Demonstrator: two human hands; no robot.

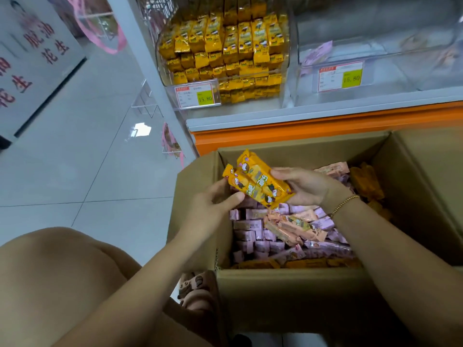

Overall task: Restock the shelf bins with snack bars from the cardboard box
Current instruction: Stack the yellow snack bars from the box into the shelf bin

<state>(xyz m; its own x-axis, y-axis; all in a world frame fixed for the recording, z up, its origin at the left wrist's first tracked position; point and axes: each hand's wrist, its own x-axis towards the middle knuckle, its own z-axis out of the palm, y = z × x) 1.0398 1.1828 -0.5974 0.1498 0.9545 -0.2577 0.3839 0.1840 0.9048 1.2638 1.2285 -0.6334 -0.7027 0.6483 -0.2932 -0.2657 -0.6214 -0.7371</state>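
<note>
An open cardboard box stands on the floor in front of me, filled with pink, peach and orange snack bars. Above its far left corner I hold a small bunch of yellow-orange snack bars between both hands. My left hand grips their lower left end with thumb and curled fingers. My right hand holds their right end from below and behind. On the shelf above, a clear bin is stacked with yellow bars. The clear bin to its right looks nearly empty.
An orange shelf edge runs just behind the box. Price tags hang on the bin fronts. White tiled floor lies to the left, with a sign board at far left. My knee and sandalled foot are beside the box.
</note>
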